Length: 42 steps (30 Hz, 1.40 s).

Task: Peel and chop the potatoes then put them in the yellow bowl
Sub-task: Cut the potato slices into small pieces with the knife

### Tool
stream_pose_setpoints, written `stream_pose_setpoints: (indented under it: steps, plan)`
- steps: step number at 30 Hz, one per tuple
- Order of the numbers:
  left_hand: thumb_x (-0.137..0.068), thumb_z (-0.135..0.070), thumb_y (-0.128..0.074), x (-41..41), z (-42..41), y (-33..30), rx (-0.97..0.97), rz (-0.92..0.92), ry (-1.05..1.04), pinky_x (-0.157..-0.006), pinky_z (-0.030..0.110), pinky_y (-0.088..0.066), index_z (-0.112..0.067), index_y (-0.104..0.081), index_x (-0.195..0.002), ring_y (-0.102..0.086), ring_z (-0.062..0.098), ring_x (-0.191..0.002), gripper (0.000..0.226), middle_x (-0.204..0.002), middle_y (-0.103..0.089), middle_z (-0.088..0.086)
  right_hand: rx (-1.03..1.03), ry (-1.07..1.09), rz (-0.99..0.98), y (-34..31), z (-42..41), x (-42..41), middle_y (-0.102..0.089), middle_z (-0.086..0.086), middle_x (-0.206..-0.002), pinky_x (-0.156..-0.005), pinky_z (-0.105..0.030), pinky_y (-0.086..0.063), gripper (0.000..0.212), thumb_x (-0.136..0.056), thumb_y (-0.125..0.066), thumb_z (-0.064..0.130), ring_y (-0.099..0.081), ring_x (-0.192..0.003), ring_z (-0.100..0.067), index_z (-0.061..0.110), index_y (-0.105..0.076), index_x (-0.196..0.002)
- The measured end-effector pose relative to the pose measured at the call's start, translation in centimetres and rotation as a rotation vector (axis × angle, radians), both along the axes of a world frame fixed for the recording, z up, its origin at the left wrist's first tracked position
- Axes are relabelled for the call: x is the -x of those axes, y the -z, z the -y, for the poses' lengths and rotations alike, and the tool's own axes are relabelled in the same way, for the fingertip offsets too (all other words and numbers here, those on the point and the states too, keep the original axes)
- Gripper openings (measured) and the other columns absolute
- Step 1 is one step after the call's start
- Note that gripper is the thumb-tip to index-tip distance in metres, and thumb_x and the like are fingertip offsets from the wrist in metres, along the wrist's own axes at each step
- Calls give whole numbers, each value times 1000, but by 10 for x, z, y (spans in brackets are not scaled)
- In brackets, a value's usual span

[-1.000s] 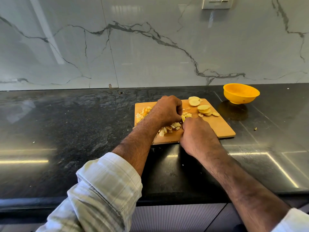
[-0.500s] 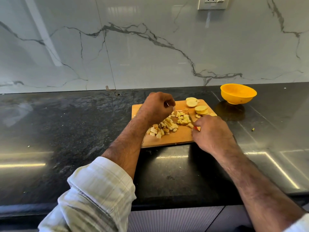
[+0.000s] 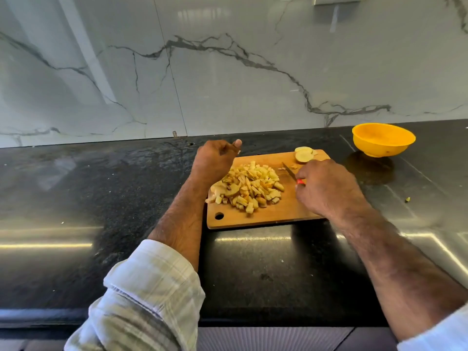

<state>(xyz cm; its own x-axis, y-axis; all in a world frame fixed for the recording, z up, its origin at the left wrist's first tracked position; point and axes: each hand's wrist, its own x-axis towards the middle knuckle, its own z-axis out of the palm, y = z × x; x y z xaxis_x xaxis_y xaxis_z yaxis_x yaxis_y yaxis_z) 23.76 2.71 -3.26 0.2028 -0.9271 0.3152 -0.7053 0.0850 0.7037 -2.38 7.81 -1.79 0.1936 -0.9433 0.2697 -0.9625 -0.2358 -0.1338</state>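
My right hand [image 3: 326,188] grips the knife [image 3: 291,173] over the cutting board [image 3: 278,214] beside the chopped potatoes [image 3: 248,186], my left hand [image 3: 215,158] loosely curled, holding nothing

Home kitchen: black stone countertop [image 3: 101,188], marble-look backsplash [image 3: 228,72] with wall outlet [image 3: 336,0], wooden cutting board [image 3: 278,214] holding chopped potatoes [image 3: 249,187].

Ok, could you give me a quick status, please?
Right hand grips knife; left hand holds nothing. Chopped potato heaped on board. Bowl unfilled.
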Motion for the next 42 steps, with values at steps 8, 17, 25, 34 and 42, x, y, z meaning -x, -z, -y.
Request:
stream_pose_setpoints:
  steps: [8,17,25,34,42]
  plan:
    - [-82,-97,-26,9,-5,10,-170,-281,115,-114,55,-44,-22,-61,-146,-57,24,-133,104,-146,-62,5,-41,-178,65,-8,20,-23,-73,3,-112,-75,-31,-57,27,-93,-72,39,-66,-94,-16,27,-76,-117]
    - [-93,-81,-27,9,4,7,-104,-456,206,-119,50,-40,-14,-61,-144,-56,20,-136,91,-145,-62,8,58,-191,46,5,31,-25,-73,3,-111,-73,-31,-56,29,-98,-65,42,-66,-93,-16,29,-74,-123]
    - [-103,-74,-16,7,-7,2,46,-637,72,-121,56,-35,-14,-68,-136,-63,21,-127,86,-136,-69,7,186,-183,280,7,23,-3,-77,0,-91,-65,-36,-63,27,-97,-68,38,-66,-71,-13,23,-78,-117]
    - [-93,-80,-22,32,-15,9,110,-585,63,-107,44,-34,-16,-64,-141,-58,15,-131,90,-137,-67,0,17,-149,199,17,27,-11,-73,4,-98,-65,-30,-60,34,-95,-66,49,-63,-77,-10,29,-73,-123]
    - [-101,-68,-40,27,-8,6,291,-464,73,-105,33,-50,-19,-72,-124,-66,3,-117,62,-123,-72,-6,77,-175,310,8,24,-5,-76,5,-91,-63,-29,-60,25,-97,-69,39,-64,-73,-8,27,-77,-116]
